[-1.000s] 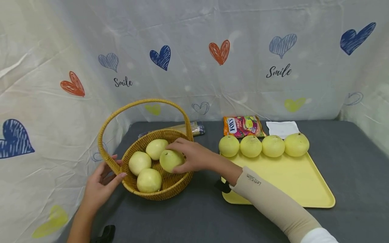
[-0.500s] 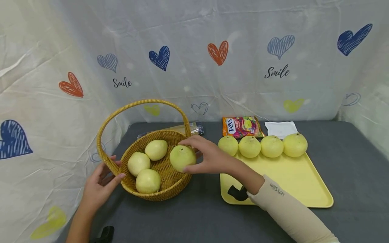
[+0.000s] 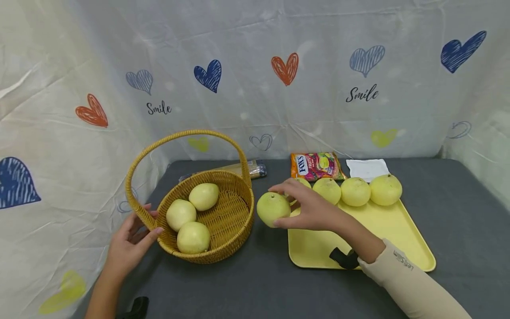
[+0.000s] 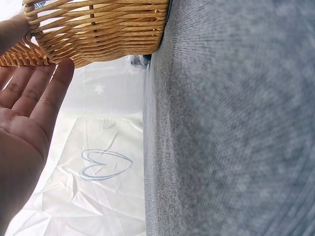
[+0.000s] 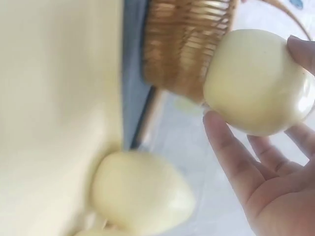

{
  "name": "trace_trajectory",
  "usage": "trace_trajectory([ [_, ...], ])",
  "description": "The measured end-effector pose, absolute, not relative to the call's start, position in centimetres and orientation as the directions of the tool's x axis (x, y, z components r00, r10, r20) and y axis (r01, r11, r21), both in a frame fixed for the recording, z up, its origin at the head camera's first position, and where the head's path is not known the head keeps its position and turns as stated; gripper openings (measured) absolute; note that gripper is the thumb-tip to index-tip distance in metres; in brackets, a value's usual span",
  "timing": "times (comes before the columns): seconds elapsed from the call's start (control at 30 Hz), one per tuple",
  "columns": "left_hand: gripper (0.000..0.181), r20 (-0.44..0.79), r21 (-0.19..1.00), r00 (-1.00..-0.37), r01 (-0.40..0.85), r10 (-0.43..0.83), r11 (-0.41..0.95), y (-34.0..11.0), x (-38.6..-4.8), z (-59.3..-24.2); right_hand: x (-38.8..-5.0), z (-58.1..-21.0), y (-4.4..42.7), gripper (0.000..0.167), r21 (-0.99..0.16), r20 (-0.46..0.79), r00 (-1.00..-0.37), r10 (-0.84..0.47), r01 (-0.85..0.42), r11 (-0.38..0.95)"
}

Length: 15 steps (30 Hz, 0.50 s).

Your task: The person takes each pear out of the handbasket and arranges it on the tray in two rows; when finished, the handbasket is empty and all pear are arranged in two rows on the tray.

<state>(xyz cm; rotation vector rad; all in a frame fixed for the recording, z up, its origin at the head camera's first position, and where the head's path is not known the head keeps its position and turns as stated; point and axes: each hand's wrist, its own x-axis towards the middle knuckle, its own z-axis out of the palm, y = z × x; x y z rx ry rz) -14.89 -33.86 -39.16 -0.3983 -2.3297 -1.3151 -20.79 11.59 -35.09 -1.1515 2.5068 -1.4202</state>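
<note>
My right hand (image 3: 307, 206) holds a round yellow-green fruit (image 3: 273, 209) between thumb and fingers, above the gap between basket and tray. In the right wrist view, the held fruit (image 5: 256, 81) looks smooth and pale. On the left, my left hand (image 3: 129, 246) grips the woven basket (image 3: 235, 239) where its tall handle meets the rim. Left wrist view: fingers lie against the wicker basket (image 4: 103, 29) from outside. Three similar fruits (image 3: 193, 238) sit in the basket's left part. A row of several more fruits (image 3: 355, 192) lies along the far side of a yellow tray (image 3: 370, 239).
Behind the tray lie a candy bag (image 3: 318, 166) and a white folded cloth or packet (image 3: 367, 169). A clear-wrapped bundle (image 3: 255, 169) lies behind the basket. Grey cloth (image 3: 239, 292) covers the table, and a heart-patterned curtain (image 3: 239, 102) rises behind it.
My right hand has lifted the fruit out of the basket and carried it right, past the rim toward the tray. My left hand stays on the basket.
</note>
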Motion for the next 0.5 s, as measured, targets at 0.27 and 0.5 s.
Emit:
trace_trajectory([
  [0.27,0.067,0.498,0.744,-0.867,0.443,0.027,0.501,-33.9,-14.8,-39.0,-20.6,-36.2,14.3,0.061,-0.739,0.297,-0.745,-0.597,-0.575,0.35],
  [0.5,0.067,0.504,0.747,-0.863,0.457,0.038,0.483,-33.8,-15.0,-39.1,-20.5,-37.4,16.0,0.061,-0.71,0.244,-0.775,-0.583,-0.553,0.437],
])
